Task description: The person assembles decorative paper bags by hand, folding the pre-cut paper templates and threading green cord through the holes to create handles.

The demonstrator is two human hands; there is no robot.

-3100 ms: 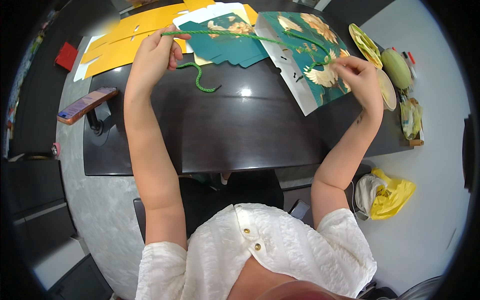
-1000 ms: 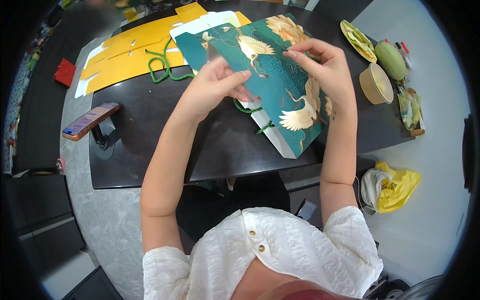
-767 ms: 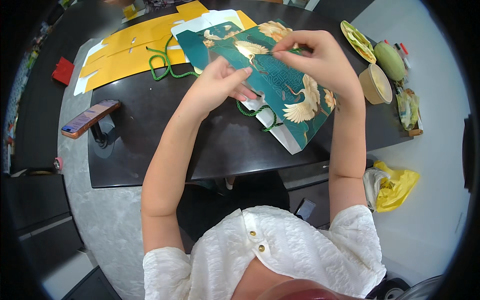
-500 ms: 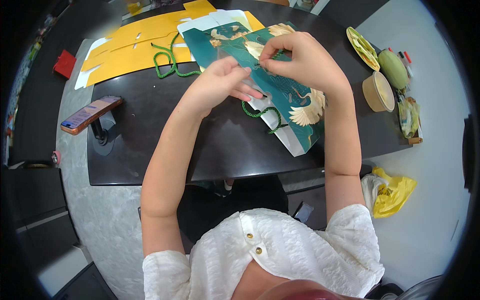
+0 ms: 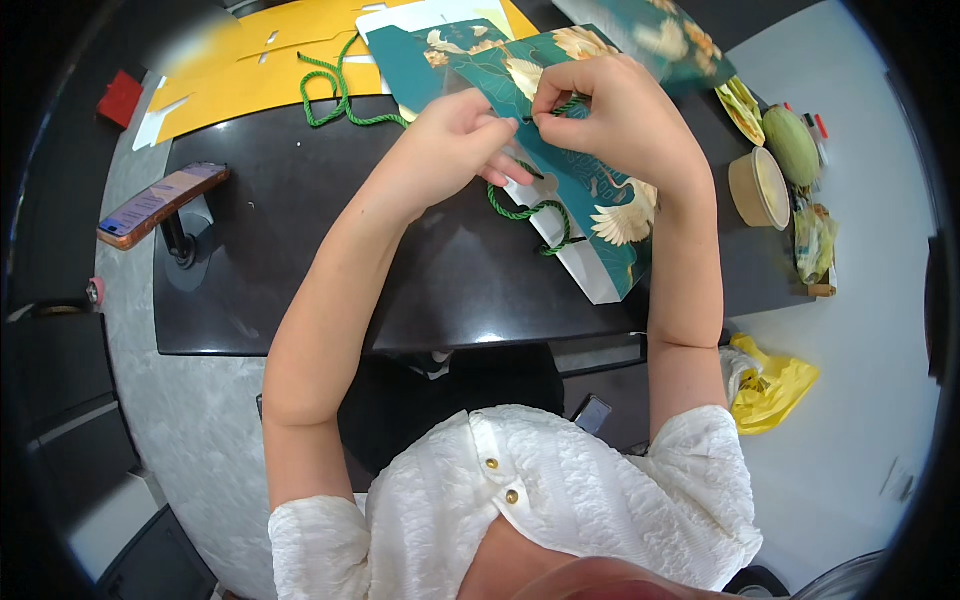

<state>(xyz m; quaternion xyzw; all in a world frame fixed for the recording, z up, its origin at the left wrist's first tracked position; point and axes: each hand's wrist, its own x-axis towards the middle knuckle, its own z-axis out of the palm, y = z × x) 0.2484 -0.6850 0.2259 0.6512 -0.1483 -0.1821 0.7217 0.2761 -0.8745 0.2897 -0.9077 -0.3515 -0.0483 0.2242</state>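
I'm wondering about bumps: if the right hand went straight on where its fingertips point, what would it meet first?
Most likely the left hand, near its thumb: the right hand points leftward toward it over the green patterned cardboard. Their heights are hard to compare.

dark table (image 5: pixel 460 280) — phone stand (image 5: pixel 180 245), tub (image 5: pixel 745 186)

dark glossy table (image 5: pixel 280 270), mottled grey floor (image 5: pixel 190 440), pale wall (image 5: pixel 870 280), apparently dark cabinets (image 5: pixel 75 370)
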